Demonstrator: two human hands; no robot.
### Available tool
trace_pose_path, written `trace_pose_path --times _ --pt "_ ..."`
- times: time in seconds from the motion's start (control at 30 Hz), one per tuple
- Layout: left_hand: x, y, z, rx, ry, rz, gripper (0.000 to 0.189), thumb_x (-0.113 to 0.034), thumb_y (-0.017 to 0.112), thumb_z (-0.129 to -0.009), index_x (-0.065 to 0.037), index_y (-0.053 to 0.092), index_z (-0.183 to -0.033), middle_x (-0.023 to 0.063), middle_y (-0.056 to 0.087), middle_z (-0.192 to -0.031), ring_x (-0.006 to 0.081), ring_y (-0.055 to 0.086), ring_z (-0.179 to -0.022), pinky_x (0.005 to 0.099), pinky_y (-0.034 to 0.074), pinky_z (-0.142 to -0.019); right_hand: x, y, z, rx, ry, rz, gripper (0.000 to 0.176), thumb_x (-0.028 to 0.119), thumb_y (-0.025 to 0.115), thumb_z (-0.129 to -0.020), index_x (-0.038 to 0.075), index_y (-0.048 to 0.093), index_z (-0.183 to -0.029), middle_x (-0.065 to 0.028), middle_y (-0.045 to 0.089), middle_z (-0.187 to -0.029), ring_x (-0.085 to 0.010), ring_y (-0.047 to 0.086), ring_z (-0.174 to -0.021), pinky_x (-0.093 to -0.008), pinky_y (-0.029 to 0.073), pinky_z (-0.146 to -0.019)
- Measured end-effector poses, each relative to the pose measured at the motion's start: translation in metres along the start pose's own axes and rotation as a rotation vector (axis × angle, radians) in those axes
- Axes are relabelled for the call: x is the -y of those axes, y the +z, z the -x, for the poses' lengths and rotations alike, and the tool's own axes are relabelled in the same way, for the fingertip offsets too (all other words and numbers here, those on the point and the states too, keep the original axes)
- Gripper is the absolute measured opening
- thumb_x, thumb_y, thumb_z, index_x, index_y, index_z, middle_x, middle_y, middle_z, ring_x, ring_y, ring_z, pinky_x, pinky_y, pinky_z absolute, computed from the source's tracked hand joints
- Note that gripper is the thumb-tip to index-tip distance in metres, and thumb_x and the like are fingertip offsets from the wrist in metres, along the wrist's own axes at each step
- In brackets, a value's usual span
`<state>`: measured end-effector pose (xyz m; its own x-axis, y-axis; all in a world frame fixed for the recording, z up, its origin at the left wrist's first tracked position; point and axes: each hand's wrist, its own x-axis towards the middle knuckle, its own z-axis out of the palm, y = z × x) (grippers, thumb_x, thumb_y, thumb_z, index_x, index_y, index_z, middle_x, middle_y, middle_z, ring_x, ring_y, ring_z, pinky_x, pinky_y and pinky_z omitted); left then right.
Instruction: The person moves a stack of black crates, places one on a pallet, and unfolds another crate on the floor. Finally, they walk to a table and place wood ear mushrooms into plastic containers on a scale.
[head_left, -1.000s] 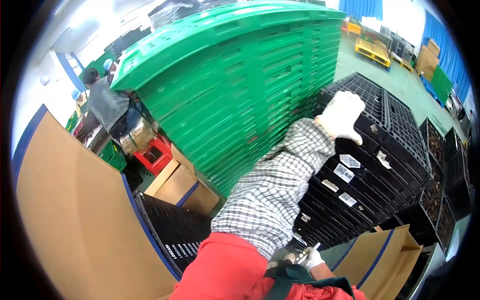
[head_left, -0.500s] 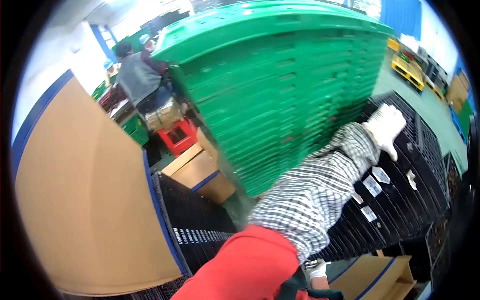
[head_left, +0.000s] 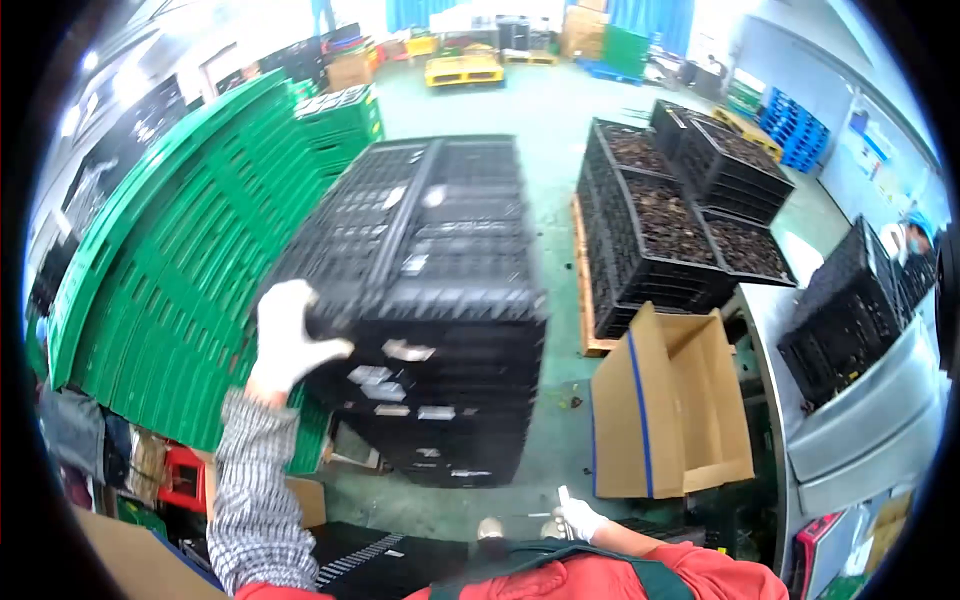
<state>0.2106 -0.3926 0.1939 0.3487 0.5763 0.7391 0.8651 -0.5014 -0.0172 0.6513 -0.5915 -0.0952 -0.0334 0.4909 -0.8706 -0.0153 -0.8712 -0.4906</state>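
Note:
My left hand [head_left: 285, 335], in a white glove, is at the near left corner of a tall stack of black plastic crates [head_left: 425, 350]. The fingers bend over the top rim and the thumb sticks out along the front side. Paper labels and torn label scraps cling to the front of the stack. Low in front of my body, my right hand [head_left: 582, 520], also gloved in white, is closed around a slim white stick-like thing [head_left: 564, 497]. Its exact kind is too small to make out.
Green plastic crates [head_left: 170, 290] stand close on the left. Black crates filled with dark brown material [head_left: 665, 215] sit on a wooden pallet to the right. An open cardboard box [head_left: 670, 410] stands beside a metal table [head_left: 775, 340]. A person [head_left: 908, 240] is at the far right.
My view has swung to the right, so the black stack now appears in the middle and the green crates at the left. My left hand stays at the stack's edge.

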Motion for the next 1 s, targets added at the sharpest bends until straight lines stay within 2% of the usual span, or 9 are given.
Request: trace_pose_path --times 0.07,0.33,0.47,0.6,0.7,0.8,0.83,0.9,1.0 --pt "-0.073 -0.026 0.033 0.008 -0.063 0.022 0.073 -0.033 0.085 -0.036 -0.004 0.051 -0.094 0.0147 0.052 -0.094 0.0361 0.050 -0.090 0.0443 0.040 -0.080 -0.014 -0.066 0.046 0.017 -0.130 0.173 0.024 0.015 0.056 -0.088 -0.003 0.053 -0.103 -0.0057 0.050 -0.059 -0.0144 0.050 -0.047 -0.0326 0.042 -0.040" --pt "-0.321 -0.150 0.208 0.354 -0.301 -0.184 0.079 -0.031 0.082 -0.046 0.000 0.043 -0.108 0.0181 0.045 -0.107 0.0373 0.044 -0.102 0.0469 0.035 -0.092 -0.139 -0.331 0.113 -0.332 -0.375 0.536 0.024 0.019 0.050 -0.087 -0.003 0.057 -0.095 -0.0071 0.057 -0.058 -0.0157 0.055 -0.043 -0.0308 0.043 -0.038" --pt "-0.391 -0.157 0.207 0.404 -0.319 -0.185 0.083 -0.031 0.082 -0.053 0.003 0.044 -0.119 0.0232 0.046 -0.119 0.0413 0.042 -0.114 0.0460 0.032 -0.101 -0.161 -0.403 0.122 -0.113 -0.258 -0.053 0.014 0.017 0.049 -0.090 0.005 0.054 -0.085 -0.0020 0.048 -0.054 -0.0129 0.046 -0.040 -0.0290 0.042 -0.039" --pt "-0.392 -0.130 0.143 0.497 -0.273 -0.163 0.068 -0.034 0.078 -0.062 0.001 0.053 -0.114 0.0218 0.053 -0.116 0.0357 0.051 -0.106 0.0422 0.041 -0.092 -0.148 -0.415 0.169 -0.092 -0.342 -0.139 0.010 0.009 0.060 -0.082 0.005 0.052 -0.078 -0.0018 0.050 -0.060 -0.0113 0.048 -0.047 -0.0262 0.043 -0.041" --pt "-0.412 -0.099 0.052 0.687 -0.703 -0.114 0.039 -0.036 0.073 -0.071 0.002 0.063 -0.076 0.0163 0.063 -0.074 0.0282 0.060 -0.067 0.0368 0.047 -0.062 -0.138 -0.453 0.167 -0.058 -0.442 -0.200 0.009 0.007 0.062 -0.079 0.004 0.054 -0.076 -0.0026 0.051 -0.061 -0.0114 0.051 -0.049 -0.0265 0.045 -0.043" --pt "-0.409 -0.062 -0.048 0.985 -0.829 -0.290 0.054 -0.049 0.072 -0.065 0.004 0.064 -0.061 0.0202 0.060 -0.058 0.0295 0.060 -0.055 0.0382 0.048 -0.057 -0.094 -0.479 0.168 0.007 -0.527 -0.318 0.009 0.007 0.062 -0.078 0.003 0.055 -0.077 -0.0035 0.052 -0.063 -0.0121 0.052 -0.050 -0.0263 0.045 -0.043" --pt "-0.402 -0.050 -0.074 0.929 -0.695 -0.208 0.055 -0.050 0.073 -0.062 0.005 0.066 -0.064 0.0238 0.059 -0.060 0.0293 0.062 -0.054 0.0393 0.048 -0.056 -0.074 -0.483 0.172 -0.010 -0.524 -0.321 0.009 0.007 0.062 -0.078 0.003 0.054 -0.076 -0.0040 0.052 -0.063 -0.0126 0.052 -0.050 -0.0258 0.046 -0.044" --pt "-0.376 0.003 -0.129 0.457 -0.691 -0.089 0.045 -0.037 0.070 -0.074 0.003 0.057 -0.059 0.0142 0.052 -0.053 0.0225 0.050 -0.049 0.0374 0.040 -0.051 -0.029 -0.485 0.161 0.000 -0.529 -0.398 0.009 0.007 0.062 -0.079 0.003 0.054 -0.076 -0.0040 0.052 -0.064 -0.0129 0.052 -0.050 -0.0262 0.046 -0.047" --pt "-0.348 0.097 -0.220 0.308 -0.463 0.104 0.038 -0.030 0.068 -0.078 0.002 0.056 -0.064 0.0118 0.053 -0.061 0.0194 0.049 -0.055 0.0346 0.040 -0.054 0.055 -0.488 0.120 -0.088 -0.559 -0.270 0.007 0.006 0.061 -0.077 0.003 0.055 -0.076 -0.0031 0.051 -0.061 -0.0125 0.051 -0.049 -0.0259 0.045 -0.047"
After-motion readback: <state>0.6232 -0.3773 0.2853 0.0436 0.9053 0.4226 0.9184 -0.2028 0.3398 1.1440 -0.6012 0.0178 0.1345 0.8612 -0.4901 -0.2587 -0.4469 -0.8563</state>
